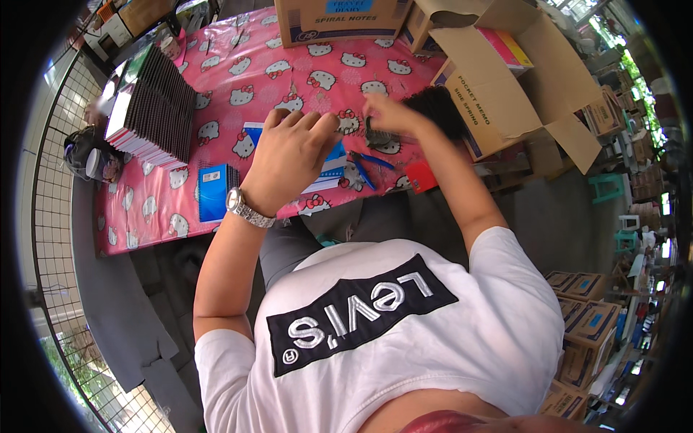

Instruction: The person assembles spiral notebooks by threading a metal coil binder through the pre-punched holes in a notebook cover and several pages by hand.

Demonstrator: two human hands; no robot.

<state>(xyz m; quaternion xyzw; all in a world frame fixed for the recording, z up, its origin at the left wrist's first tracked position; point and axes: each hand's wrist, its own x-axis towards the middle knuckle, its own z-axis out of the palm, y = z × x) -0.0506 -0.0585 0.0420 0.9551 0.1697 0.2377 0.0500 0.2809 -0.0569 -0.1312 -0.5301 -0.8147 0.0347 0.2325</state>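
My left hand (299, 148), with a silver watch on the wrist, is curled over a blue-covered notebook (333, 162) near the table's front edge. Its fingers are closed, and what they hold is hidden under the hand. To its right, my right hand (390, 115) has its fingers pinched together just above a small dark bundle (380, 137); I cannot make out what is between them. Blue-handled pliers (369, 169) lie in front of it. A black bristly heap (437, 112), perhaps binding coils, sits beside my right wrist. Left of my left forearm lies a small stack of blue notebooks (214, 193).
A pink patterned cloth (238, 94) covers the table. Tall stacks of black-spined spiral notebooks (155, 108) stand at the left. An open cardboard box (498, 94) is at the right, a closed carton (339, 22) at the back. A red item (421, 175) lies at the front edge.
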